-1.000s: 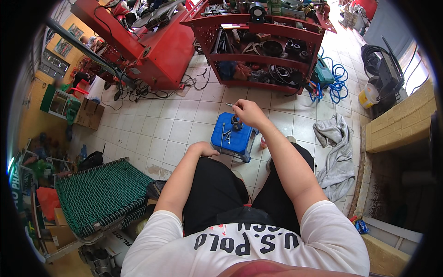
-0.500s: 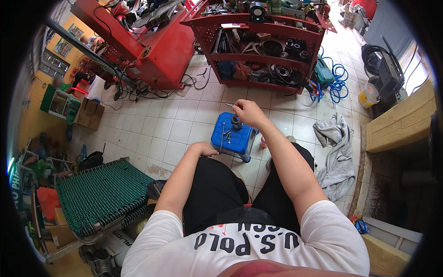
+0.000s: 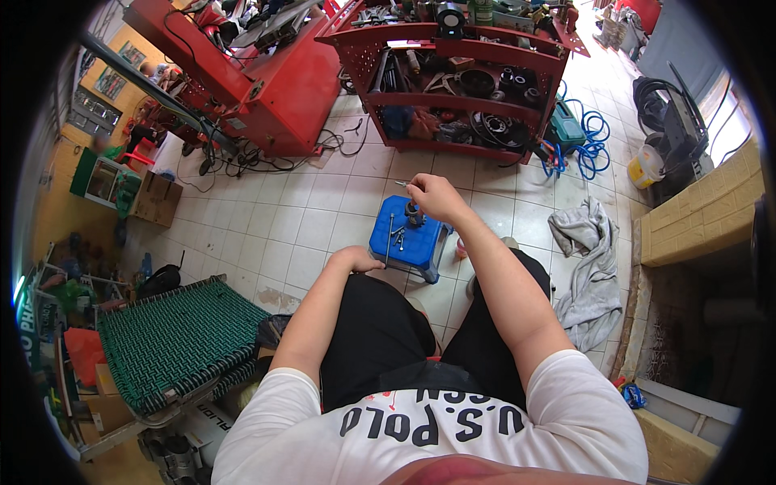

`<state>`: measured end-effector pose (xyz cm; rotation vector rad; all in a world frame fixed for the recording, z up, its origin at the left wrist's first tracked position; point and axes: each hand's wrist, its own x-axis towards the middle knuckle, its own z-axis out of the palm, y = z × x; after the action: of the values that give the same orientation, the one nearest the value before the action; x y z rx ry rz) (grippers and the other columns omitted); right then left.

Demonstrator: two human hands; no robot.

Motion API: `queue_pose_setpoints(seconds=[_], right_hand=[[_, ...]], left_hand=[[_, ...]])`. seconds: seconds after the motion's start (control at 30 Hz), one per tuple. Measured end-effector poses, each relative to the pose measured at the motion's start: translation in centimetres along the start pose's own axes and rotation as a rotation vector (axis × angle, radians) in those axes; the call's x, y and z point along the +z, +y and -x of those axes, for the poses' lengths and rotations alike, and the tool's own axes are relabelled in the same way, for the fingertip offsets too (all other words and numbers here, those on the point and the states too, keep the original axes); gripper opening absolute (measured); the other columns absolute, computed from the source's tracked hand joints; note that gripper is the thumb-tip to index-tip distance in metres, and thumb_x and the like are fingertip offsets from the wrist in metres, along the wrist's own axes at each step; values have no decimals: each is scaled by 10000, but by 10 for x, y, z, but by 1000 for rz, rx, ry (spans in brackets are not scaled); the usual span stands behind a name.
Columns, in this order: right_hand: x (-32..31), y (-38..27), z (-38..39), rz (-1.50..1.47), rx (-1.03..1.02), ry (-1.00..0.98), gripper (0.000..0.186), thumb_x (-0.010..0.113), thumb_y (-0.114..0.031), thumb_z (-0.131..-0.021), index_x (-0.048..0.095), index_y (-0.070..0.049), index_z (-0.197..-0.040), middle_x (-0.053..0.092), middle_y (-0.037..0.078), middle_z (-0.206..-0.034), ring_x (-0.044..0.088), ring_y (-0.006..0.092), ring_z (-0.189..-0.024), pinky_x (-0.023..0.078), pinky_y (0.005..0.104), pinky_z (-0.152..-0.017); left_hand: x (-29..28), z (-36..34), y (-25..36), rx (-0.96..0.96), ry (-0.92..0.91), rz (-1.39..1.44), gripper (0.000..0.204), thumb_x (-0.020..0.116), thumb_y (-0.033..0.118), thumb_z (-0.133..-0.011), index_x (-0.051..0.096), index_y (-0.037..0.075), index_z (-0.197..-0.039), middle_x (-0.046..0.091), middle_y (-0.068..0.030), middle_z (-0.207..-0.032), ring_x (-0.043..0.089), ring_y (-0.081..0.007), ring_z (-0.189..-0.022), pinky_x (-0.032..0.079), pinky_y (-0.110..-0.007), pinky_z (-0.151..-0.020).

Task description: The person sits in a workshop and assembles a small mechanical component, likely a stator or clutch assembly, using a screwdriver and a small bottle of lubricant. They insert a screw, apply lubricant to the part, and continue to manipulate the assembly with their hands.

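A low blue plastic stool (image 3: 420, 249) stands on the tiles in front of my knees. My right hand (image 3: 437, 198) is closed above its far side, pinching a small silvery metal piece (image 3: 402, 183) that juts out to the left; its exact kind is too small to tell. Just below that hand a dark toothed metal part (image 3: 414, 215) stands upright on the stool. Several small bolts (image 3: 398, 238) lie on the seat, beside a long thin metal rod or wrench (image 3: 390, 230). My left hand (image 3: 355, 259) rests at my left knee, fingers loosely stretched toward the stool's near left corner, holding nothing visible.
A red tool cart (image 3: 469, 105) filled with parts stands ahead, left of blue coiled hose (image 3: 594, 145). A red machine (image 3: 283, 105) trails black cables at the far left. Grey cloth (image 3: 586, 267) lies on the right floor; a green woven cot (image 3: 178, 339) sits to my left.
My left hand has shifted very slightly at the knee. The right hand stays in place with the small metal piece, which has turned a little.
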<state>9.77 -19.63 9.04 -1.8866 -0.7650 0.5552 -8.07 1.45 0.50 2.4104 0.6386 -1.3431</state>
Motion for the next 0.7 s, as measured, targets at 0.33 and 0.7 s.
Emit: queue_pose_setpoints(seconds=[0.33,0.7], right_hand=[[1,0,0,-6,10,-11,326,602,-280,-950,707,21,-1018,732,215,-941,706,371,-903,541,437,-822],[1,10,-3,57,-64,10,276,588,-222,-986,675,34,-1045,729,121,-829,692,170,-630,545,333,-625]], left_hand=[[2,-1,-4,13,32,-27,658,646,698,-844,804,70,-961,749,-175,-1066,698,-338,-1044,523,-439,-946],[0,5,1,11,53,-35,601,646,662,-858,819,89,-907,761,-154,-1057,709,-323,-1025,524,-429,-962]])
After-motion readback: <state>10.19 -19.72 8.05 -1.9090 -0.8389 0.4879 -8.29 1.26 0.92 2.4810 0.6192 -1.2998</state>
